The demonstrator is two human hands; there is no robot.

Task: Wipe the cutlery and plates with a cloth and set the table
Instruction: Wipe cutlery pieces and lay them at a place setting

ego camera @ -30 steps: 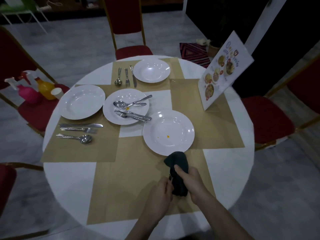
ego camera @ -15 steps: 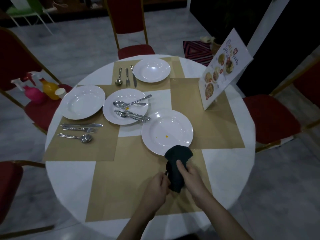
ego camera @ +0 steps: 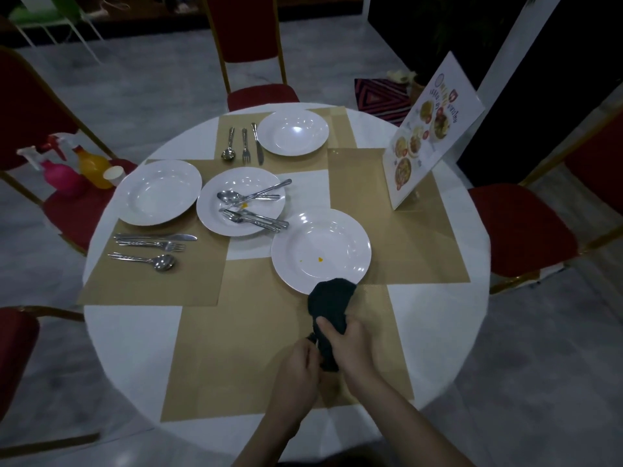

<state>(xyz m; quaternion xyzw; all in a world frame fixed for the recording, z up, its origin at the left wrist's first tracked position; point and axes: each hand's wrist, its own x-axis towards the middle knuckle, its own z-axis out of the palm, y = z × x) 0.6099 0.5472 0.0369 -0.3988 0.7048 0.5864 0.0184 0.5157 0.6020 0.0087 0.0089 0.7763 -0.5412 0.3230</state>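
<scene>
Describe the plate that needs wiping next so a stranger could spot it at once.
On the round white table, look nearest the hands. The plate lies just beyond the dark cloth. Unlike the other three plates, it holds no cutlery yet shows small orange specks.

Dim room, grey marble floor (ego camera: 141,92), red chairs (ego camera: 519,227), round white table (ego camera: 128,338)

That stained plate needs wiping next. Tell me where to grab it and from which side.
Take the stained plate by its broad flat rim on the left edge, coming in low with the left hand. That rim lies bare there; the cloth covers the near edge, and another plate crowds the far left.
</scene>
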